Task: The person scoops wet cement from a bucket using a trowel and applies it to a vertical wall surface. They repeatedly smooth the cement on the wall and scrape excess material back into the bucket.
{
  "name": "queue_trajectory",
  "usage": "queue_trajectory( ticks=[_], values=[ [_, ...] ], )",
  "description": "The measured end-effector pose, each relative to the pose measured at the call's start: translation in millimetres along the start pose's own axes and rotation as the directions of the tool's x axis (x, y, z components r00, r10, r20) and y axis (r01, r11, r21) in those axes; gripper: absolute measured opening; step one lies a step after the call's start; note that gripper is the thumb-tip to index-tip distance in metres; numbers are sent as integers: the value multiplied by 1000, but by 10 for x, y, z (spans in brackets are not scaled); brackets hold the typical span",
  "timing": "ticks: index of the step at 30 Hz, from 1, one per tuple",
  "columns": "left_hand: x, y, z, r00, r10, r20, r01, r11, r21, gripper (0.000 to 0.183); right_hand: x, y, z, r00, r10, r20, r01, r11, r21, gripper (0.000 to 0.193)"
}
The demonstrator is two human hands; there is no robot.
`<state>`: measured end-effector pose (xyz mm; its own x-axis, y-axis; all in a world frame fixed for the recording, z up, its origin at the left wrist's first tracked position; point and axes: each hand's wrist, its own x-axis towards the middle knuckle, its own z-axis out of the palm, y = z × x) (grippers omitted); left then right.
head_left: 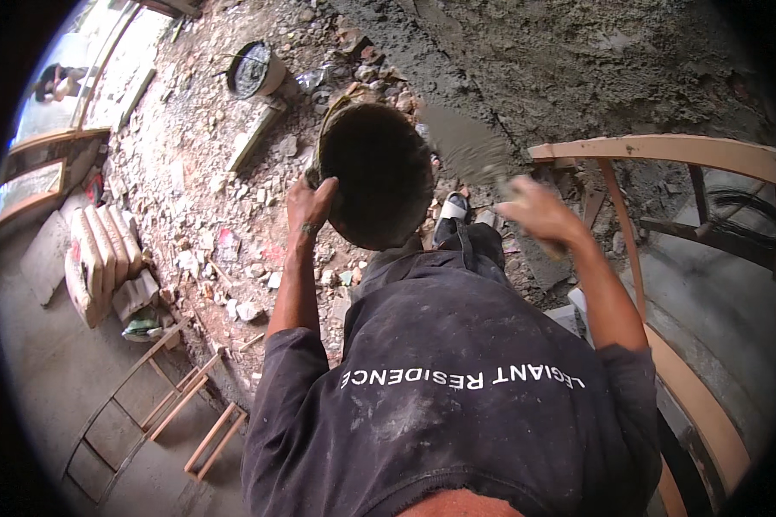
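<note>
My left hand (309,203) is closed on the left rim of a round black bucket (405,202). The bucket is tipped so that its dark inside faces up toward me; I cannot make out what is in it. To its right, my right hand (539,211) grips a trowel (467,145) by its handle. The broad grey blade points up and left, close to the bucket's right rim, and is smeared by motion. Beyond the blade rises a rough grey mortared wall (612,73).
Broken stone and rubble (207,185) cover the ground. A second bucket (276,76) with grey mix stands far left, near a short plank (257,133). Stacked sacks (104,254) and wooden frames (168,405) lie at left. A wooden rail (664,148) borders the right.
</note>
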<state>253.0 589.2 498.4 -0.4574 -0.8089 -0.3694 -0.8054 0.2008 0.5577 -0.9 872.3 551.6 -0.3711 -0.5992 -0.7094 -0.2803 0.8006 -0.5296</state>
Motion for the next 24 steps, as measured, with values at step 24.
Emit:
queue_trajectory(
  ticks=[24],
  values=[
    [231, 523, -439, 946, 147, 288, -137, 989, -52, 36, 647, -727, 1327, 774, -550, 314, 618, 551, -561, 18]
  ],
)
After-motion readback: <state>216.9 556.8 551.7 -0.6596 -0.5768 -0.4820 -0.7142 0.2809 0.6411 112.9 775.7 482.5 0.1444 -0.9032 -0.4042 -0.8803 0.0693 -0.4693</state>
